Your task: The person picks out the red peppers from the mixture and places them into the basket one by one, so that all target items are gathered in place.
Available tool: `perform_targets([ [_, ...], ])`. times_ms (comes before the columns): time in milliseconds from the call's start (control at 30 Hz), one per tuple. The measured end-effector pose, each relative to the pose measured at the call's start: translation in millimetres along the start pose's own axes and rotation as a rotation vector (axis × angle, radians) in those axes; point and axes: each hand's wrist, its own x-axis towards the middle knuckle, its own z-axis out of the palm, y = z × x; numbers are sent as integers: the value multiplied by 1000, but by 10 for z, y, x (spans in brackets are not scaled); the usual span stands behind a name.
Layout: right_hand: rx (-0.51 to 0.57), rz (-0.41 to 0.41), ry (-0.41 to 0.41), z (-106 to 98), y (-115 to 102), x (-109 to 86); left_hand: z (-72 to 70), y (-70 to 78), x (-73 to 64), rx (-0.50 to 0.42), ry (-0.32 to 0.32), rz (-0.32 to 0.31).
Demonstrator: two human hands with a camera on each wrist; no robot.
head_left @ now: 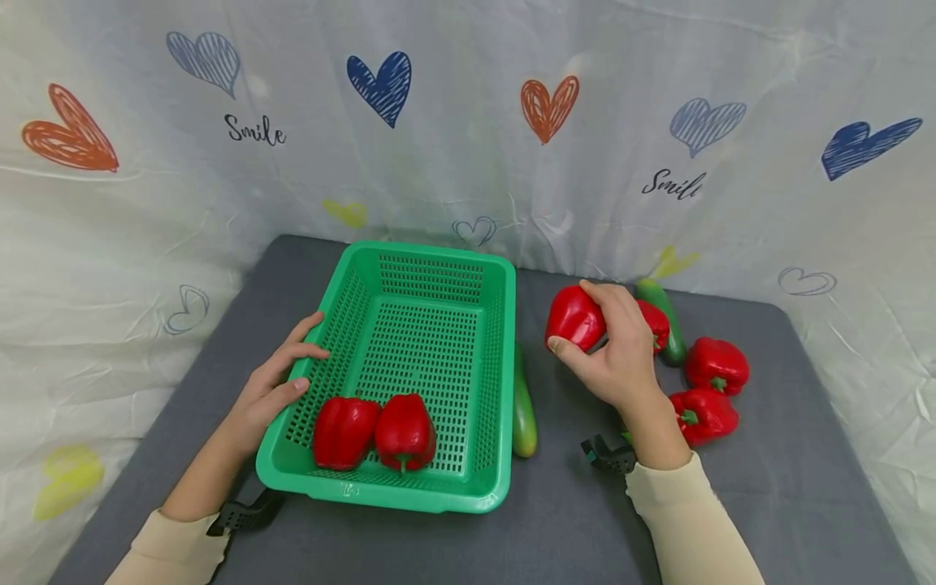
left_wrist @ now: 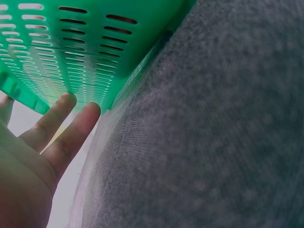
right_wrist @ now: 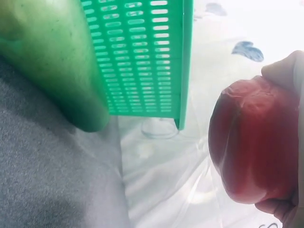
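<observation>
A green plastic basket [head_left: 497,276] with slotted walls stands on the grey table, two red bell peppers [head_left: 345,432] lying in its near left part. At its left side, my left hand [head_left: 266,394] grips the rim, thumb and a finger over the edge. Other fingers [left_wrist: 78,126] lie against the slotted outer wall in the left wrist view. To the basket's right, my right hand [head_left: 614,349] holds another red bell pepper [head_left: 574,317] between thumb and fingers. That pepper [right_wrist: 256,142] appears above the table in the right wrist view.
Along the basket's right wall lies a green cucumber-like vegetable [head_left: 523,410]. Another [head_left: 661,317] lies at the back right. Several red bell peppers [head_left: 717,366] sit around and beyond my right wrist. A white curtain [head_left: 453,162] with printed hearts hangs behind the table [head_left: 570,520].
</observation>
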Motion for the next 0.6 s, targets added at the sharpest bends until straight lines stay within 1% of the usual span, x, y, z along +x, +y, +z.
perform_targets([
  [300, -5, -51, 24, 16, -98, 50, -6, -24, 10, -6, -6, 11],
  [600, 33, -69, 96, 102, -173, 91, -9, -34, 14, -9, -5, 17],
])
